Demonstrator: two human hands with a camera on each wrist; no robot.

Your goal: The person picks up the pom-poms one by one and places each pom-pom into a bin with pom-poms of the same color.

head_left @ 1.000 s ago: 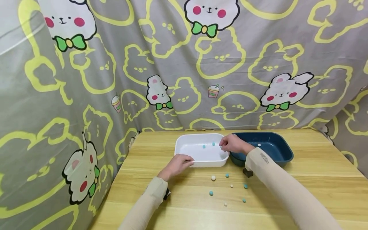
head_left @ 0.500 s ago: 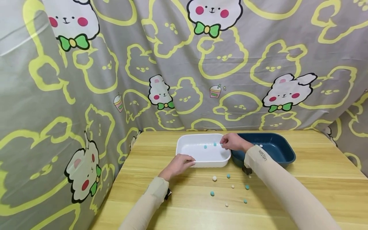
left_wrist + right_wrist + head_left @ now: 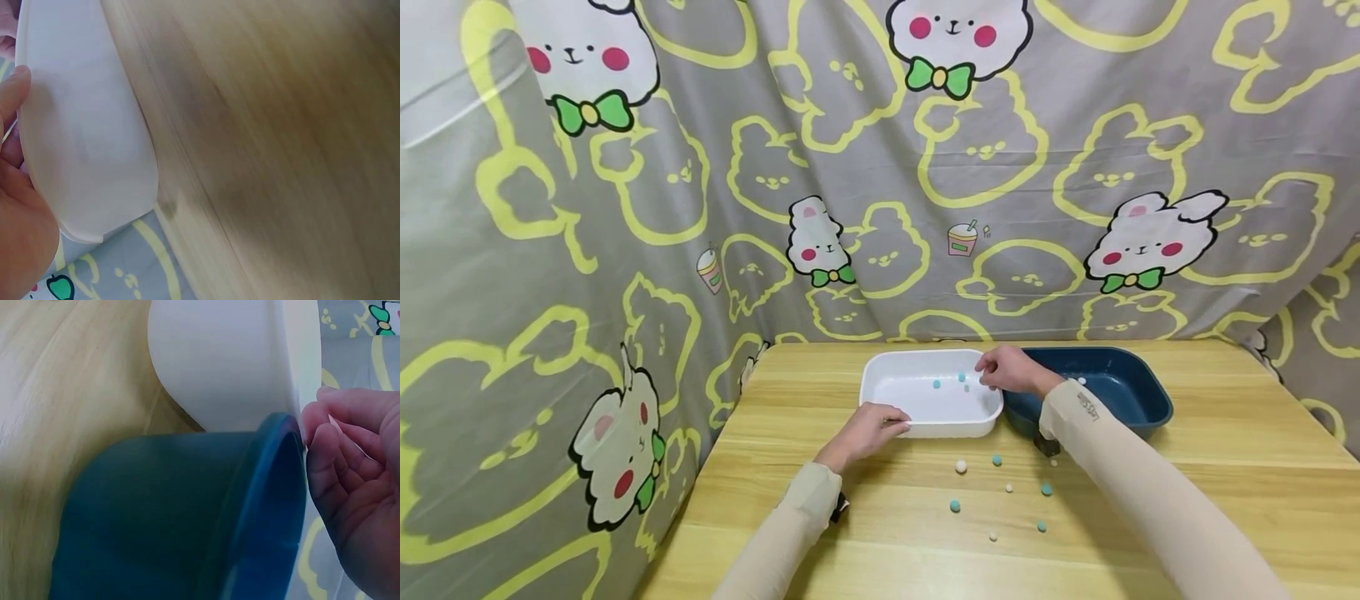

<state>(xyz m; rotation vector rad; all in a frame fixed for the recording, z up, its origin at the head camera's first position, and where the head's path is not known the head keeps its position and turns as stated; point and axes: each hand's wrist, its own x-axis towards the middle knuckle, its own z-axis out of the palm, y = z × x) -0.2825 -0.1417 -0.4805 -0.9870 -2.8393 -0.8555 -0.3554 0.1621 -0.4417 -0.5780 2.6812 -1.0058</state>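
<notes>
Teal balls point(image 3: 955, 506) and white balls point(image 3: 961, 467) lie on the table point(image 3: 910, 550) nearest you. Lettering point(image 3: 1087, 407) on your right sleeve point(image 3: 1142, 483) is too small to read surely. Your left hand point(image 3: 867, 429) pinches the near rim of the white tray point(image 3: 955, 430); three balls point(image 3: 936, 384) show inside. Your right hand point(image 3: 1013, 371) hangs over its right end, fingers bent, tips parted, beside the blue tub point(image 3: 1123, 393).

The white tub point(image 3: 951, 429), oblong with rounded corners, stands upright beside a dark blue tub point(image 3: 1138, 402), left hand point(image 3: 867, 429) gripping its near rim, small blue balls point(image 3: 936, 384) inside, right hand point(image 3: 1011, 370) at its right end
</notes>
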